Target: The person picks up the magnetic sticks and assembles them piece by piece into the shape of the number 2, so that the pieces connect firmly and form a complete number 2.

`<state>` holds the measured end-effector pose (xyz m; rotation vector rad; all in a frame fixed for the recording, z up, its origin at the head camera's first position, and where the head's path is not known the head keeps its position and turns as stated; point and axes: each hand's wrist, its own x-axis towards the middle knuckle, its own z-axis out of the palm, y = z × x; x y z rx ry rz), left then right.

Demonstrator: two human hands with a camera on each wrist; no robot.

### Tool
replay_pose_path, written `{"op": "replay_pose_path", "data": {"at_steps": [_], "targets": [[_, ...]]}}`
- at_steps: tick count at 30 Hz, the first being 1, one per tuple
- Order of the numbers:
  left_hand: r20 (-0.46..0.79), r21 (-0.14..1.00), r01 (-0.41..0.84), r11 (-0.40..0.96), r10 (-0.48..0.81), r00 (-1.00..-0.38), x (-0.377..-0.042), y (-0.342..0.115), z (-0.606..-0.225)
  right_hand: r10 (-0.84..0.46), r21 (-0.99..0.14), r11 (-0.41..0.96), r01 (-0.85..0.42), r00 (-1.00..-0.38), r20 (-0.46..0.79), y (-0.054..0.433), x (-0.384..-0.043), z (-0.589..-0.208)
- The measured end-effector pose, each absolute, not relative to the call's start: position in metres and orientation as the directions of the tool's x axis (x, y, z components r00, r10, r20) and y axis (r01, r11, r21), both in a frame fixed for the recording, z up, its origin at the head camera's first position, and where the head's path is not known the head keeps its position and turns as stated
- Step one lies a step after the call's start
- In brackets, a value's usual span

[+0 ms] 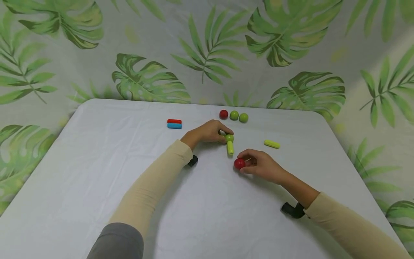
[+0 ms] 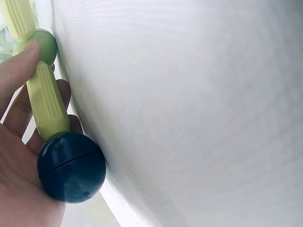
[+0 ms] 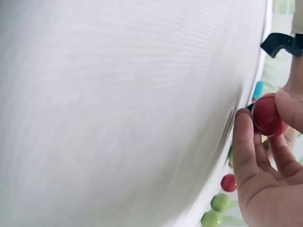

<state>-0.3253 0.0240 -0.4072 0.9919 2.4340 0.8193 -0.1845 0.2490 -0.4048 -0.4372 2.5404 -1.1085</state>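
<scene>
My left hand pinches a green ball with thumb and fingers, low over the white table. Two yellow-green rods join onto that ball: one rod points toward the near side, and the other rod runs back under my palm to a dark blue ball. From above, my hand hides that second rod and the blue ball. Just to the right, my right hand holds a red ball between thumb and fingertips, a short way from the free end of the near rod.
Along the back of the table sit another red ball and two green balls, one green ball beside it. A loose yellow-green rod lies to the right. Back left, a red rod lies against a blue rod.
</scene>
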Motion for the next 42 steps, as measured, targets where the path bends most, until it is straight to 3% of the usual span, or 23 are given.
{"op": "replay_pose_path", "data": {"at_steps": [20, 42], "targets": [[-0.137, 0.626, 0.488, 0.608, 0.702, -0.699, -0.324, 0.022, -0.401, -0.348, -0.777, 0.629, -0.015, -0.899, -0.264, 0.237, -0.194, -0.404], [-0.092, 0.605, 0.548, 0.577, 0.735, -0.672, -0.323, 0.025, -0.407, -0.267, -0.804, 0.585, 0.102, -0.912, -0.311, 0.231, -0.195, -0.409]]}}
